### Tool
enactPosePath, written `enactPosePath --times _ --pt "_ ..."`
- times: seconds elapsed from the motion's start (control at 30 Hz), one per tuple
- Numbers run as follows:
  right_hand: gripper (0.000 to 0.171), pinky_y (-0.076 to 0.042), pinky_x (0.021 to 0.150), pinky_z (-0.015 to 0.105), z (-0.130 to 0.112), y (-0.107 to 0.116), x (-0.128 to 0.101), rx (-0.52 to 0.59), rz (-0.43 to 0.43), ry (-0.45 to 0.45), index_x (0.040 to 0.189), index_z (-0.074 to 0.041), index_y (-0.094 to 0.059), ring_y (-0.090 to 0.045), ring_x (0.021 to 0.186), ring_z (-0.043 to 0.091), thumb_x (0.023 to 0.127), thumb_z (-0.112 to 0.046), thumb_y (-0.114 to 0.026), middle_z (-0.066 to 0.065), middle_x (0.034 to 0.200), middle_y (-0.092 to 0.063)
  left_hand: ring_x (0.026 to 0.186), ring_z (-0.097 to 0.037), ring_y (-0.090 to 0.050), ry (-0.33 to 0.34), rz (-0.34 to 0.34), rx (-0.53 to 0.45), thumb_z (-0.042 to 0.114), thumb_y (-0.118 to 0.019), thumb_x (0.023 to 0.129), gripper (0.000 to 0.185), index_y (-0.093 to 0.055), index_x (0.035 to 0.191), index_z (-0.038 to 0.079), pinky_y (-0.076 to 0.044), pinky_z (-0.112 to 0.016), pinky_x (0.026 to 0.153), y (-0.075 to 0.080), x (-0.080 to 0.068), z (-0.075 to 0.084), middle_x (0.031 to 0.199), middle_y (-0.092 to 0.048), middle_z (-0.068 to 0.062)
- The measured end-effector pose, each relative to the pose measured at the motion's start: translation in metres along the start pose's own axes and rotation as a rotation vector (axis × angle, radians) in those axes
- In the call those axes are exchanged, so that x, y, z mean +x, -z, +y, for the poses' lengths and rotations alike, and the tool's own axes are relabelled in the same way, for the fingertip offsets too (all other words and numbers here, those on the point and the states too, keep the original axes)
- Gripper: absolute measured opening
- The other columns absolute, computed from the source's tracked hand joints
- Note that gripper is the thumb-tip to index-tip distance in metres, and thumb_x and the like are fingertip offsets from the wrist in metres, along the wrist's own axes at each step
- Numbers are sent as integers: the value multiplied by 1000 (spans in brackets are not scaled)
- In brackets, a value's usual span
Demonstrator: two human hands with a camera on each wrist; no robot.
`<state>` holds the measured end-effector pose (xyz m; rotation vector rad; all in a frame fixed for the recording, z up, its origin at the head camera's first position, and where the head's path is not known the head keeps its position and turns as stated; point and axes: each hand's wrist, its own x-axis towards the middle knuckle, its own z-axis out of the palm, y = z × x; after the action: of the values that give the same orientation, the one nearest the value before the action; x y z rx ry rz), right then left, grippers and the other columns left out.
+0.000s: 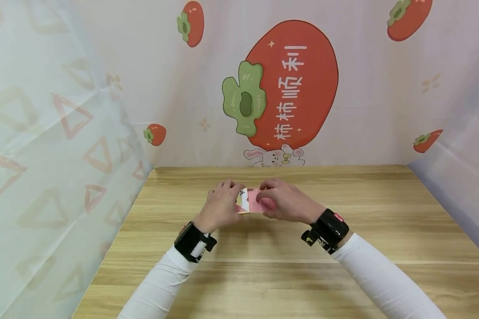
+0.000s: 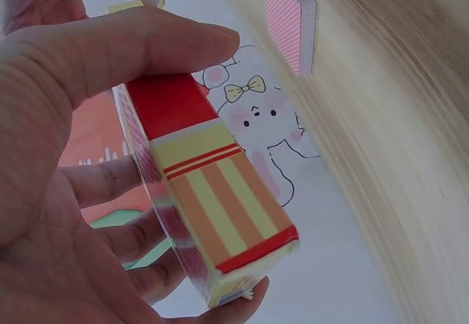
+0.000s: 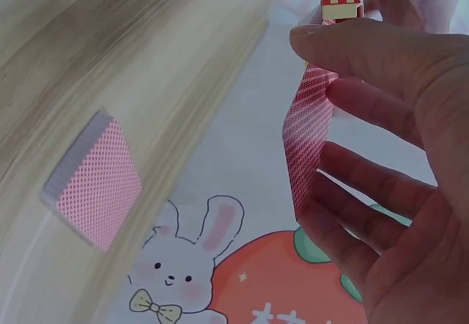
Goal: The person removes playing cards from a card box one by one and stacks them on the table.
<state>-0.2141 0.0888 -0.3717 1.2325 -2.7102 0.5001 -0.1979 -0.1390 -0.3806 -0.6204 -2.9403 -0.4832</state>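
Note:
My left hand [image 1: 221, 204] grips a small playing card box [image 2: 220, 199] between thumb and fingers. Its side is red with cream and orange stripes, and a letter A shows in the head view. At the box's right end, my right hand [image 1: 289, 204] pinches a red-patterned playing card piece [image 3: 311, 119] between thumb and fingers. Whether this is one card or several, I cannot tell. Both hands are close together above the table. A stack of red-backed playing cards [image 3: 102, 188] lies on the table, seen in both wrist views; in the head view it cannot be told apart.
The wooden table [image 1: 263, 283] runs up to a cloth backdrop [image 1: 363, 110] printed with persimmons and a rabbit. Another patterned cloth [image 1: 44, 199] hangs along the left side. Each wrist wears a black camera band [image 1: 330, 228].

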Motion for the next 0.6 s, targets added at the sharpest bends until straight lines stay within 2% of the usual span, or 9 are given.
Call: enactPosePath --times 0.33,0.6 --pt "34 -53 87 39 12 8 -5 15 18 -38 109 -13 -78 -59 105 25 79 -26 -89 8 116 -64 110 -32 -51 45 24 -30 15 -93 65 73 -63 132 10 -45 -51 82 -2 -2 -12 115 -56 -10" --pt "39 -52 74 34 23 5 -4 31 64 -191 109 -14 -78 -59 90 21 79 -36 -88 5 102 -66 109 -30 -51 99 23 -52 15 -93 64 78 -62 135 10 -43 -48 78 -3 -3 -21 118 -57 -11"
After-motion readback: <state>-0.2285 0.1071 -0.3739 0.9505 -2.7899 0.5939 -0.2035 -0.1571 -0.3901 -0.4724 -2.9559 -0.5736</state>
